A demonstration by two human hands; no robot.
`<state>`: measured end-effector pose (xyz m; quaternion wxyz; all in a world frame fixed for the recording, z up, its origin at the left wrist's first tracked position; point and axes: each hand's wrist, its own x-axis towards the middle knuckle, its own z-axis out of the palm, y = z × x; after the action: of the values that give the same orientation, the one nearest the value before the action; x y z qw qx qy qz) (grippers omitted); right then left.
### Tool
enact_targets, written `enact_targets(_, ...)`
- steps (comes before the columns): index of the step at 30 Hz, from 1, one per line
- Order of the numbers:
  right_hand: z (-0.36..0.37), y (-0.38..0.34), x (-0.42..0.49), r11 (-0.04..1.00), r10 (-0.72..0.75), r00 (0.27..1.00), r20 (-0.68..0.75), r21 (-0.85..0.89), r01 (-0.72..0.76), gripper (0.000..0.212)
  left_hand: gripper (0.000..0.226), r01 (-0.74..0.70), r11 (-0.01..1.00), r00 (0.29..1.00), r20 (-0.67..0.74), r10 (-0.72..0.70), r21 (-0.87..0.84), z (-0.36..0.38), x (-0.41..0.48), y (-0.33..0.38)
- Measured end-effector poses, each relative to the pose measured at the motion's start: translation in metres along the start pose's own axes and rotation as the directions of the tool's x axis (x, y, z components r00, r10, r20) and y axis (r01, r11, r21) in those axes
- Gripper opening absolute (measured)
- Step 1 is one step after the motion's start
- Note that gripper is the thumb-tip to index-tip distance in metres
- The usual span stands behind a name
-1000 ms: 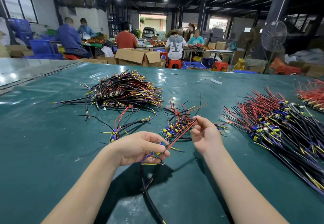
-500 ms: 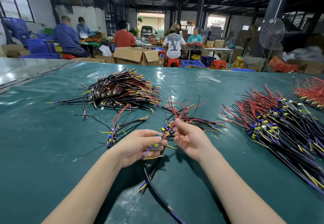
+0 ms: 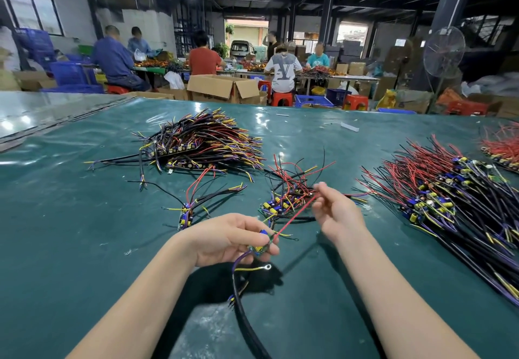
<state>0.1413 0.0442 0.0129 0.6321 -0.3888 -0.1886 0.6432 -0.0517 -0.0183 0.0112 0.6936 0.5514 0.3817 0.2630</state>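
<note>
- Left hand (image 3: 224, 239) grips small circuit board (image 3: 259, 247), fingers curled round it, just above table (image 3: 70, 246) near its front edge.
- Right hand (image 3: 337, 212) pinches red wire (image 3: 295, 215) near free end; wire runs taut between hands.
- Step looks like straightening this lead.
- Pull along wire's own line, not sideways: solder joint at board is likely weak point.
- Brace board close to joint with thumb.
- Slide pinch outward gently, no kinks.
- Black cable (image 3: 244, 311) and yellow ring-terminal wire (image 3: 252, 268) dangle below left hand: may snag.
- Loose boards (image 3: 283, 204) lie just beyond hands; work clear of their wires.
</note>
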Motion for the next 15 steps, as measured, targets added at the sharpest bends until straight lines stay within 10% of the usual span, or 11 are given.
enact_targets(3,-0.016,-0.008,0.010,0.988,-0.034,0.986,-0.162,0.140,0.058,0.026,0.012,-0.051,0.999,0.998,-0.033,0.051,-0.006,0.000,0.001,-0.003)
enact_targets(7,-0.001,0.003,-0.007,0.964,-0.060,0.997,0.051,-0.255,0.071,0.031,0.016,-0.392,0.894,0.841,-0.478,0.254,-0.215,-0.005,0.012,-0.001)
enact_targets(11,0.021,0.030,-0.034,0.440,0.196,0.879,0.436,-0.840,0.319,0.028,0.016,-0.579,0.815,0.596,-0.701,0.391,-0.038,-0.014,0.017,-0.004)
enact_targets(15,0.025,0.046,-0.038,0.150,0.099,0.807,0.582,-0.810,0.567,0.018,0.018,-0.638,0.770,0.512,-0.740,0.436,0.012,-0.009,0.025,-0.006)
